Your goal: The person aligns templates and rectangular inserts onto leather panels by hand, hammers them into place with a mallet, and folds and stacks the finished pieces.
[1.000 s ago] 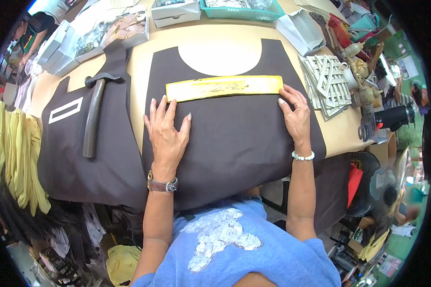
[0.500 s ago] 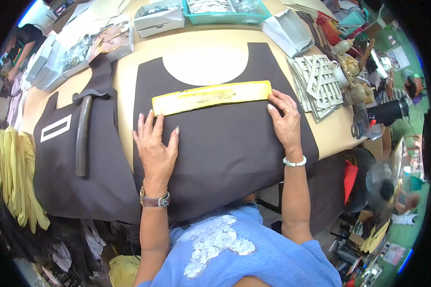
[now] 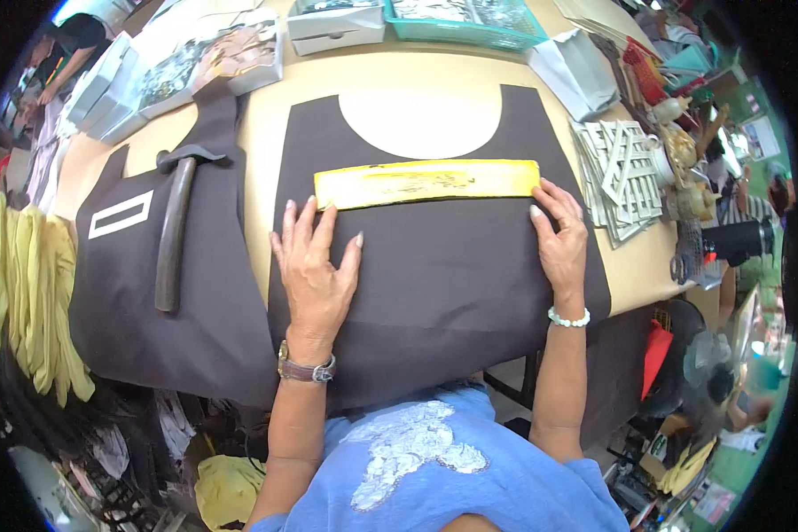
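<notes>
A yellow strip (image 3: 426, 183) with dark smudges lies across the upper part of a dark fabric panel (image 3: 443, 266) with a rounded neckline. My left hand (image 3: 315, 275) rests palm down on the fabric with its fingers apart, fingertips at the strip's lower left corner. At the strip's right end, my right hand (image 3: 561, 238) touches the corner with its fingertips, the fingers spread from the thumb. Nothing is held in either hand. To the left, a hammer (image 3: 176, 230) lies on a second dark panel (image 3: 133, 293) that bears a white rectangular frame (image 3: 121, 215).
White boxes (image 3: 337, 28) and a teal basket (image 3: 470, 34) with small parts line the table's back. Pale slatted pieces (image 3: 621, 173) are stacked at right, near jars and a black cylinder (image 3: 738, 239). Yellow cloths (image 3: 27, 284) hang at left. Another person (image 3: 71, 53) is at upper left.
The view has shifted between frames, moving the whole table scene with it. Both hands stay at the ends of the yellow strip, with no clear change in their pose.
</notes>
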`<state>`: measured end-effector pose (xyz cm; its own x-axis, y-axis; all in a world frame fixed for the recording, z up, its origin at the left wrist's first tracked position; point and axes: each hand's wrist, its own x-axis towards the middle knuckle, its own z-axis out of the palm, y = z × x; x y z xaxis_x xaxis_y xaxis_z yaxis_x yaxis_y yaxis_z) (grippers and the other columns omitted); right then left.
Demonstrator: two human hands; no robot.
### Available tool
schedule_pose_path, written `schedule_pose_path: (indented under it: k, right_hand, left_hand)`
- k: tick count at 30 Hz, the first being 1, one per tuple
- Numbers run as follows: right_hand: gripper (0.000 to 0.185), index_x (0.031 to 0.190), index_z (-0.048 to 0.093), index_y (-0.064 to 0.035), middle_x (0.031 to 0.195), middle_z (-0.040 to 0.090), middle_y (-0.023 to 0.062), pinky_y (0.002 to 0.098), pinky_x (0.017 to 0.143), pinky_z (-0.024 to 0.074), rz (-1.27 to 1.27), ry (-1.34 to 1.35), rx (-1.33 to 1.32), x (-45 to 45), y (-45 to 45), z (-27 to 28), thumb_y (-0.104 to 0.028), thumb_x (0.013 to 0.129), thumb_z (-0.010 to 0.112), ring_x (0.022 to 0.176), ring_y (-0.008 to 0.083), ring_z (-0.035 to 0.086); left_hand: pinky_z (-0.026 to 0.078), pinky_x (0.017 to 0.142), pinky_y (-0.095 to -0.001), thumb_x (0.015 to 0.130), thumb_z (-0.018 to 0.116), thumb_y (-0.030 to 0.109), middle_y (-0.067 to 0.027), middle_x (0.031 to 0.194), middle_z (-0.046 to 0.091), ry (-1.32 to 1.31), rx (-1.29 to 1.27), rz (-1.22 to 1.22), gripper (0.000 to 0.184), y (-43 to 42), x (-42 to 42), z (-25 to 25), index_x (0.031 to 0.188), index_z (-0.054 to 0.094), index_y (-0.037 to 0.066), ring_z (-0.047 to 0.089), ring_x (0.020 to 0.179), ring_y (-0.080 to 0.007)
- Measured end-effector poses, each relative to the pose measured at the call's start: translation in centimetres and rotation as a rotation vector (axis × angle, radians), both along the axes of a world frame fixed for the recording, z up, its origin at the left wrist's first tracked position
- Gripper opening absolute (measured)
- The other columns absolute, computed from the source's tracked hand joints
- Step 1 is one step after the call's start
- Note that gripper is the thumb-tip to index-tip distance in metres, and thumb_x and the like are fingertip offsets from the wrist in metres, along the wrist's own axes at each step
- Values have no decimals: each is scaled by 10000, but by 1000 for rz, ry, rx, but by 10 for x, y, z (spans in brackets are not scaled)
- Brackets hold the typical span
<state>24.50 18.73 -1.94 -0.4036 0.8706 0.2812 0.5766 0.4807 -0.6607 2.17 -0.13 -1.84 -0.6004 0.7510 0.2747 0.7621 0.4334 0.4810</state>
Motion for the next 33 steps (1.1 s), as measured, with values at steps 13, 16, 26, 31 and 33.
schedule_pose_path:
  k: [13,16,26,31,33]
  right_hand:
    - [276,1086,652,-32,1195,594,100,366,1030,346,-13,2,-2,-1,-1,1,-89,819,611,1185,264,472]
    - [278,1088,651,-33,1199,591,100,365,1031,345,-8,-3,2,-1,-2,2,-91,819,611,1189,263,468]
    - [280,1084,650,-20,1198,592,107,364,1031,340,-8,-13,14,-1,0,0,-85,814,616,1175,263,481]
    - [282,1076,651,-12,1187,596,119,361,1022,345,8,-3,30,0,3,-3,-70,801,621,1170,260,486]
    - [285,1078,649,-11,1185,597,118,361,1021,345,16,-4,41,0,3,-5,-69,800,622,1168,260,488]
  left_hand:
    - [209,1066,-554,811,656,218,-167,1302,483,5,-24,-5,433,0,0,0,1200,576,47,325,1304,-358]
    - [210,1065,-555,814,649,215,-168,1307,479,0,-19,-11,433,0,0,0,1205,573,46,323,1305,-359]
    - [215,1057,-558,814,641,214,-162,1316,473,3,-13,-10,429,1,-1,-2,1200,572,40,325,1304,-363]
    - [219,1051,-567,813,645,215,-157,1314,474,7,5,-8,433,1,0,-3,1203,570,43,330,1300,-368]
    - [227,1048,-567,811,652,216,-155,1314,473,9,9,-9,436,0,0,-4,1206,569,50,330,1300,-364]
